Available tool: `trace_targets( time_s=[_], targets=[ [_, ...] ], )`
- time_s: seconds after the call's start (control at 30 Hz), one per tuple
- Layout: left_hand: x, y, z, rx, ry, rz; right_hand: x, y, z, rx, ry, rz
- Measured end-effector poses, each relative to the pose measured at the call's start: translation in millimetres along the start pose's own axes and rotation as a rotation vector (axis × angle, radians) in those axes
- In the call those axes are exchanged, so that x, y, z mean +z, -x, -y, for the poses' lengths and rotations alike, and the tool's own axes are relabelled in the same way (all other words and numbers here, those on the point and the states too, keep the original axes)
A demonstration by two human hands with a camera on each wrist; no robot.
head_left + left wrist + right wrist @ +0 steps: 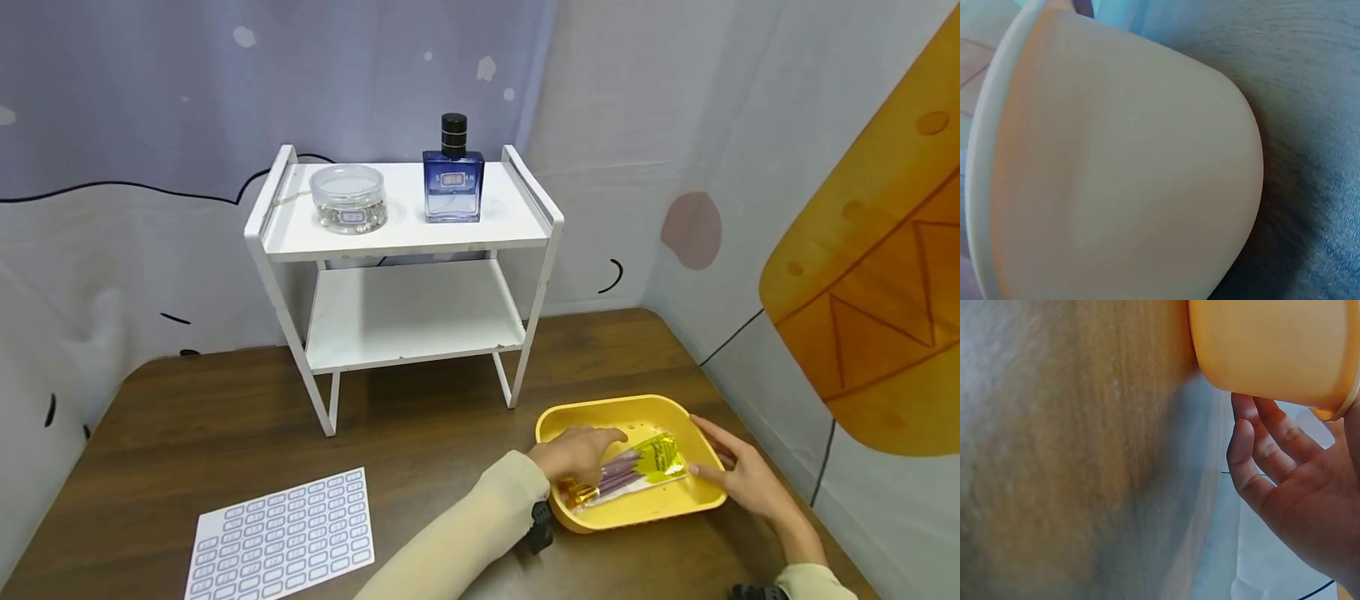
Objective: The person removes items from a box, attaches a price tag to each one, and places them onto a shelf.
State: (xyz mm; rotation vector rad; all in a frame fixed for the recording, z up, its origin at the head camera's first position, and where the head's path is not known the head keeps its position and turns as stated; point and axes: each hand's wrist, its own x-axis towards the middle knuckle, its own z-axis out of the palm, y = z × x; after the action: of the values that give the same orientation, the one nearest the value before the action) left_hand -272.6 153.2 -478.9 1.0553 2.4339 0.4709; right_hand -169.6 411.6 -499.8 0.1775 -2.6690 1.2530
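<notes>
A yellow plastic tray (630, 407) sits on the table at the right in the head view. Inside it lies a clear packet (637, 468) with a shiny yellow end and slim purplish sticks; its exact contents are hard to make out. My left hand (573, 454) reaches over the tray's left rim, above the packet's left end, one finger extended; its underside is hidden. With thumb at the rim and fingers against the outer wall, my right hand (742, 475) holds the tray's right side. The right wrist view shows those fingers (1285, 434) below the tray wall (1272, 350).
A white two-tier rack (416, 317) stands at the back. On its top shelf are a lidded clear jar (348, 200) and a blue perfume bottle (453, 185). A sheet of labels (281, 537) lies front left on the brown wooden table (420, 467).
</notes>
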Motion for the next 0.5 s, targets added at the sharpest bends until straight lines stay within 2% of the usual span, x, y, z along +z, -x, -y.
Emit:
trace_targets(
  time_s=[0.13, 0.3, 0.43, 0.5],
  targets=[
    [-3.4, -1.2, 2.1, 0.051, 0.054, -0.032, 0.2, 0.2, 1.8, 0.017, -0.011, 0.008],
    [-7.7, -2.5, 2.5, 0.088, 0.072, -0.085, -0.1, -0.6, 2.6, 0.017, 0.001, 0.011],
    [-10.9, -2.3, 3.0, 0.117, 0.094, -0.101, -0.2, -0.7, 1.5, 0.018, 0.017, 0.011],
    [-13.9, -2.1, 3.9, 0.149, 0.100, -0.119, -0.3, -0.8, 0.8, 0.013, 0.033, 0.008]
  ],
)
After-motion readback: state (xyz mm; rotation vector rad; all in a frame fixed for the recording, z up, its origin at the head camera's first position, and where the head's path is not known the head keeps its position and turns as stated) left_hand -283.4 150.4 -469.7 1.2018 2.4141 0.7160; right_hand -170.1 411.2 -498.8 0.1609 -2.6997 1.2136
